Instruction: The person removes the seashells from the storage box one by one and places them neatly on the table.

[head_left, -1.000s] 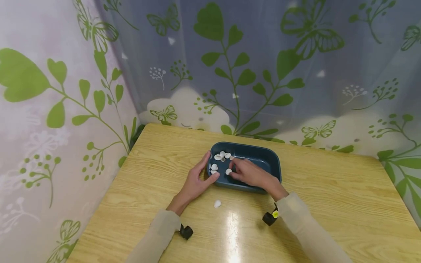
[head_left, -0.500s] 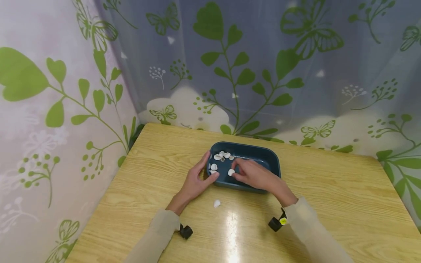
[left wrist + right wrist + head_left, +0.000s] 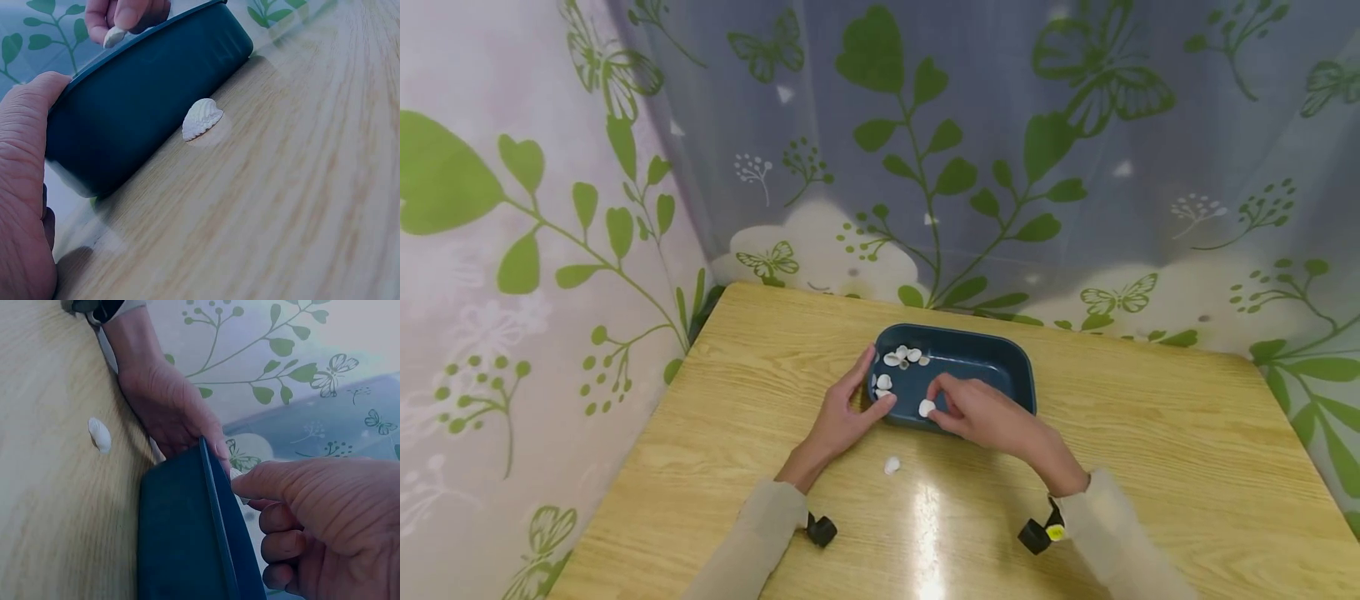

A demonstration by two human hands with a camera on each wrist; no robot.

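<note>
In the head view, my right hand (image 3: 981,414) pinches a small white seashell (image 3: 927,408) between thumb and index finger, over the front part of a dark blue plastic tray (image 3: 973,343). My left hand (image 3: 838,417) holds the tray's left end, thumb at the front rim and fingers along the end wall. Several white shells (image 3: 902,355) lie at the tray's back left, and a few more (image 3: 883,382) sit beside the left thumb. On the table in front of the tray lies a ribbed white shell (image 3: 202,117). The right wrist view shows the pinched shell (image 3: 235,473) mostly hidden behind the thumb.
The tray stands on a wood-grain table (image 3: 1150,433) near its back edge. Curtains (image 3: 985,167) printed with green leaves and butterflies hang behind and to the left. A black wrist camera (image 3: 822,531) sits at the left cuff, another black camera (image 3: 1035,536) at the right.
Pinching the shell, my right hand has drawn back from the shells at the tray's left toward its front wall. My left hand stays at the tray's end.
</note>
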